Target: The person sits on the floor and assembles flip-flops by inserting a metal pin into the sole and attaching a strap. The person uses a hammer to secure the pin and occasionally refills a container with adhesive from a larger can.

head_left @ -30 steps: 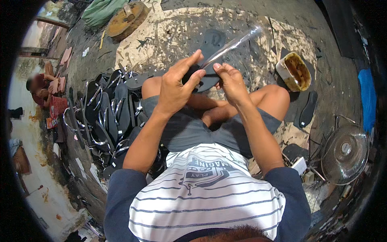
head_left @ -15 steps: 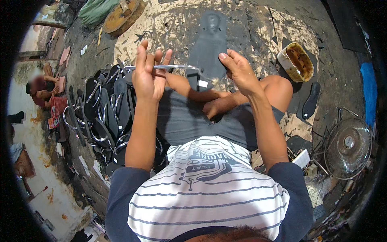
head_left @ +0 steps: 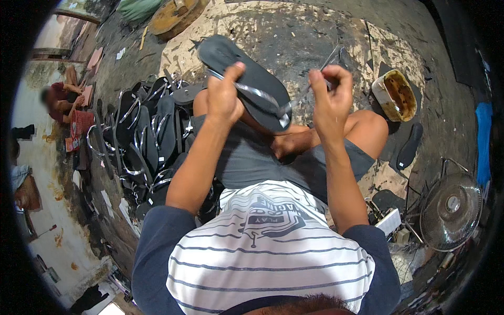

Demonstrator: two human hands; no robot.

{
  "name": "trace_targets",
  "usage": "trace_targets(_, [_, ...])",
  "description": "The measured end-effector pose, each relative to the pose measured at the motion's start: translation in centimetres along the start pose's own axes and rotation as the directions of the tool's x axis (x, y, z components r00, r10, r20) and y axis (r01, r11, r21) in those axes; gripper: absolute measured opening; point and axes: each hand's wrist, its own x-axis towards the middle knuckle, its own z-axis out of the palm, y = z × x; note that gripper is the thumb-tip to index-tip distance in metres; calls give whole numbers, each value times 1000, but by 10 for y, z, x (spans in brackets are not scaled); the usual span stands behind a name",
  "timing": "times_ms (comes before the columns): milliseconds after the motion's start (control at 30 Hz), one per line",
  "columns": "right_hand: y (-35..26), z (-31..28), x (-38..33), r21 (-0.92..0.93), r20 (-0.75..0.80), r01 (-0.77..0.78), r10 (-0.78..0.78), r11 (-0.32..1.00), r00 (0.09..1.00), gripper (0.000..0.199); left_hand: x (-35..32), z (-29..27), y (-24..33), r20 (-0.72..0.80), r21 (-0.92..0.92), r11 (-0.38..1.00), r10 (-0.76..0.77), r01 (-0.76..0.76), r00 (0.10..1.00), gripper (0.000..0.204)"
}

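A black flip-flop (head_left: 247,68) hangs tilted above my lap, its toe end with a white tag toward me. My left hand (head_left: 226,97) is closed on its left edge and on a silver strap (head_left: 257,94) that crosses the sole. To its right, my right hand (head_left: 333,97) is closed with thumb and fingers together on a shiny, blurred strap end running down toward the sole's toe end. A thin dark piece sticks up above these fingers; its kind is unclear.
Many finished-looking black flip-flops with silver straps (head_left: 152,126) lie heaped at left. A stained tub (head_left: 396,94), a lone sole (head_left: 409,147) and a fan (head_left: 451,205) stand at right. A rusty round block (head_left: 176,21) sits far left; another person (head_left: 63,100) sits beyond.
The sole has come up from in front of me into my left hand, turning and tilting left. The strap that lay across my left fingers now crosses the sole. My right hand has moved right.
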Motion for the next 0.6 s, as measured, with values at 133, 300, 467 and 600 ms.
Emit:
trace_targets(133, [-15,18,8,-46,265,-193,198,980,944,17,-38,30,-11,121,147,983,93,-110,988,16])
trace_targets(300, [-41,19,15,-337,395,157,-12,928,918,16,-42,30,0,211,343,919,124,-193,969,17])
trace_targets(467, [-40,23,9,-400,363,255,-103,880,926,15,-49,38,3,248,355,901,168,-251,954,17])
trace_targets(600, [-32,27,13,-444,396,349,-169,825,903,12,-53,40,1,254,529,788,207,-315,945,19])
